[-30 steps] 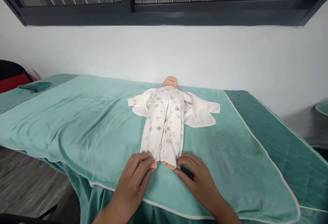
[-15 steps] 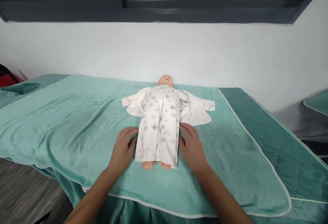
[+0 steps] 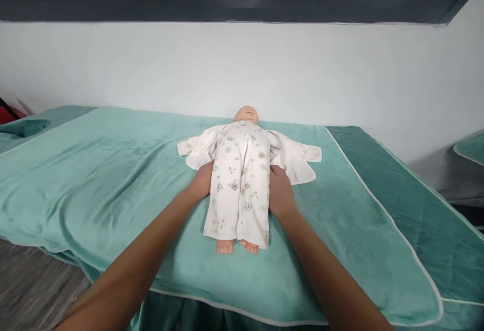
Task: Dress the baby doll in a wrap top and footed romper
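Doll [image 3: 246, 114], cartoon-printed white trousers [image 3: 239, 184], green blanket [image 3: 113, 169]

baby doll [image 3: 246, 113] on its back on green blanket [image 3: 124, 169], patterned white pants [image 3: 239, 189], left hand [image 3: 203, 180] and right hand [image 3: 280, 189] at its sides

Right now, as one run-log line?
left hand: at pants edge, fingers hidden | right hand: at opposite edge | doll: face-up on blanket, feet bare | jacket: spread both sides
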The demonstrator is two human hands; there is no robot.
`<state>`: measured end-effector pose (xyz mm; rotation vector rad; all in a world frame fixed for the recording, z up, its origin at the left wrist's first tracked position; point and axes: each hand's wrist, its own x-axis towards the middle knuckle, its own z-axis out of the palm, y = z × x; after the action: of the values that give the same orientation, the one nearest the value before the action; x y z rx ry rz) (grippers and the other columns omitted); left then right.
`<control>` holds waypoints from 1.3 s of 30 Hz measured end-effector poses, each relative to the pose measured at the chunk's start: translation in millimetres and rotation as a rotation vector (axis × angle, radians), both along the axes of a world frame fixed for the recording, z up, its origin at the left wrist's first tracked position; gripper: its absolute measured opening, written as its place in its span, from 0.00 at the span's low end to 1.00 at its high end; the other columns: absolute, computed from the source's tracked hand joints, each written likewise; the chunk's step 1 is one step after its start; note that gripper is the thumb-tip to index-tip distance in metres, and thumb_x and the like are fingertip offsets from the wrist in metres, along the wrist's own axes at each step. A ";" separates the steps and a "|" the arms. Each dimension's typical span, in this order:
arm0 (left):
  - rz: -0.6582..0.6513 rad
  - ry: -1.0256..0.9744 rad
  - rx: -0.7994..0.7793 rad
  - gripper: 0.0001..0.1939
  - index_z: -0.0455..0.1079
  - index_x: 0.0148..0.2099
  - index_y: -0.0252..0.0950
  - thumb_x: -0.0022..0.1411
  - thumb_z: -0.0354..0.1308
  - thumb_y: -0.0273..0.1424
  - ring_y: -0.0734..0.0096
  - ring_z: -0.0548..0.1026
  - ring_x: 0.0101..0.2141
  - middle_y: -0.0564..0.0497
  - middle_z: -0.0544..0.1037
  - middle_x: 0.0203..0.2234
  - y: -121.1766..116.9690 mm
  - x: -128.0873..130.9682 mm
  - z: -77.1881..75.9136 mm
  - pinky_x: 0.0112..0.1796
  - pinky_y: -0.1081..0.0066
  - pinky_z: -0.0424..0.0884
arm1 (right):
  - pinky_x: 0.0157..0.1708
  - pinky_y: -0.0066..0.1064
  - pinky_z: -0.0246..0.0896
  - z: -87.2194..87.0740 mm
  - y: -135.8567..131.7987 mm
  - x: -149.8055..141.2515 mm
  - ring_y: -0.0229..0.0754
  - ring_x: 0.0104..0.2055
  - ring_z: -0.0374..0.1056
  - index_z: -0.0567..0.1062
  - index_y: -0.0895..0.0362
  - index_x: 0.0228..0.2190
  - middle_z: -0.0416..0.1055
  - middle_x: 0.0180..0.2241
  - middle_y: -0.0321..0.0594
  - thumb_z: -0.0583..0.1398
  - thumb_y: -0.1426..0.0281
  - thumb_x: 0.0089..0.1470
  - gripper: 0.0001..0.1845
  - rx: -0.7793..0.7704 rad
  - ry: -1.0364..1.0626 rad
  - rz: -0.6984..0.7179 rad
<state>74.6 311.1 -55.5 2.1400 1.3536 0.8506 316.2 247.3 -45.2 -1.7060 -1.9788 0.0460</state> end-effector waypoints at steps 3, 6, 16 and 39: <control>0.039 -0.050 -0.022 0.15 0.74 0.46 0.34 0.61 0.54 0.36 0.51 0.76 0.48 0.43 0.80 0.50 7.6 4.4 -1.6 0.51 0.56 0.72 | 0.46 0.41 0.58 -1.7 3.5 0.7 0.52 0.46 0.62 0.76 0.56 0.43 0.70 0.44 0.49 0.52 0.70 0.64 0.13 -0.009 -0.036 -0.005; 0.049 -0.049 -0.050 0.16 0.73 0.46 0.33 0.62 0.54 0.37 0.49 0.76 0.48 0.42 0.80 0.48 10.1 7.2 -1.2 0.51 0.55 0.71 | 0.45 0.43 0.58 -4.1 9.0 1.3 0.53 0.46 0.62 0.77 0.56 0.41 0.71 0.43 0.50 0.52 0.73 0.64 0.14 -0.009 -0.076 0.029; 0.046 -0.125 -0.055 0.17 0.71 0.47 0.29 0.68 0.46 0.34 0.56 0.76 0.43 0.41 0.80 0.47 6.1 9.7 -1.0 0.46 0.59 0.72 | 0.49 0.38 0.67 -3.5 13.0 9.1 0.48 0.49 0.71 0.82 0.53 0.39 0.76 0.45 0.43 0.56 0.74 0.57 0.14 -0.053 0.407 0.456; 0.030 0.236 0.446 0.14 0.67 0.26 0.37 0.64 0.51 0.24 0.63 0.68 0.30 0.47 0.73 0.25 -27.0 -14.5 -7.3 0.33 0.65 0.62 | 0.30 0.31 0.54 -5.9 -18.1 16.9 0.40 0.31 0.64 0.65 0.54 0.25 0.67 0.29 0.37 0.55 0.80 0.53 0.10 0.041 0.084 0.246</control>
<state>60.1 284.1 -62.8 2.6360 1.4141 1.0140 333.1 229.1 -51.1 -1.4039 -2.1003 0.1598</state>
